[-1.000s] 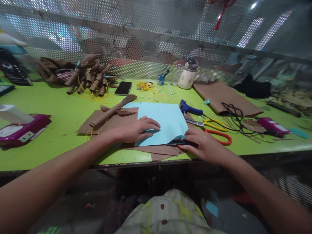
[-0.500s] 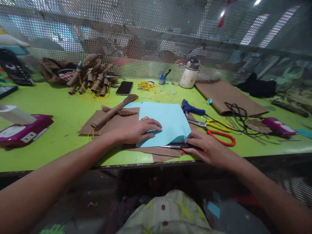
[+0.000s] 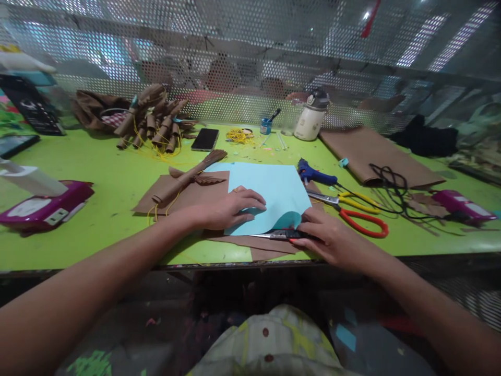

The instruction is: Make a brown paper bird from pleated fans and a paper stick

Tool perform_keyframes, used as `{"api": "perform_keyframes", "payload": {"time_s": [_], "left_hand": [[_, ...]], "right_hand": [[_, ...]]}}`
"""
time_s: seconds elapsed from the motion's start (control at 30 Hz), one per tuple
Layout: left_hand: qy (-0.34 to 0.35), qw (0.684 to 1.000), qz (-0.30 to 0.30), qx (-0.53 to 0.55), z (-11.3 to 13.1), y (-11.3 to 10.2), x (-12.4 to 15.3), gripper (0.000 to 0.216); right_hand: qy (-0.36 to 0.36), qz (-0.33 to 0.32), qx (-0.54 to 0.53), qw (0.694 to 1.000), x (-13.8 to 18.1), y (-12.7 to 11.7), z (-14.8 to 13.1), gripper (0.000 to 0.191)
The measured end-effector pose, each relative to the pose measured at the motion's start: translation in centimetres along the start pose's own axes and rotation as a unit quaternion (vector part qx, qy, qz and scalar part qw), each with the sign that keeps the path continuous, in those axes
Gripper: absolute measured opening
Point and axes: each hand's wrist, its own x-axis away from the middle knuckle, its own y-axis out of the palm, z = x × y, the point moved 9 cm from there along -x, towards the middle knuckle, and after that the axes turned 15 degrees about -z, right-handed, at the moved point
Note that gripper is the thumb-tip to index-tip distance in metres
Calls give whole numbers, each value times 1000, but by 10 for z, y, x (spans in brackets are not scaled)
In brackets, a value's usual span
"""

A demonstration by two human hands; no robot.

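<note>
My left hand (image 3: pixel 243 206) lies flat and open on a light-blue sheet of paper (image 3: pixel 274 183), fingers pointing right. At the sheet's near right corner my right hand (image 3: pixel 319 232) is closed on the paper, and that edge curls up. Under the curl, partly covered, lies a dark tool with a thin metal blade (image 3: pixel 270 236); its kind I cannot make out. Brown paper (image 3: pixel 183 196) shows beneath and left of the sheet. A rolled brown paper piece with a fringed end (image 3: pixel 188 180) rests there. Scissors with yellow and red handles (image 3: pixel 362 222) lie just right of the sheet.
A blue glue gun (image 3: pixel 317 173) with a black cord lies behind the scissors. Farther back are a phone (image 3: pixel 205 139), yellow string (image 3: pixel 239 136), a bottle (image 3: pixel 311 117) and folded brown paper (image 3: pixel 379 154). Paper rolls (image 3: pixel 156 125) are piled back left; a purple power strip (image 3: pixel 50 206) stands left.
The lifted near right edge of the blue paper curls slightly more. Both hands keep nearly the same place on the sheet; the whole view has shifted a little.
</note>
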Motion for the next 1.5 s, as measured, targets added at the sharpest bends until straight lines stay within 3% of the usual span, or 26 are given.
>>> {"api": "perform_keyframes", "payload": {"time_s": [0.27, 1.07, 1.37, 1.43, 1.5], "left_hand": [[8, 1000, 6, 5, 1, -1, 0, 30], [16, 1000, 22, -13, -1, 1, 1, 28], [15, 1000, 16, 11, -1, 1, 2, 31], [8, 1000, 18, 22, 0, -1, 3, 31], [-2, 999, 23, 34, 1, -4, 5, 32]], "right_hand": [[-9, 3, -7, 1000, -22, -2, -17, 26], [-29, 3, -7, 1000, -31, 1, -31, 25], [-29, -30, -68, 997, -6, 2, -46, 23], [-29, -4, -108, 994, 4, -7, -39, 23], [-17, 61, -132, 989, 18, -25, -22, 22]]}}
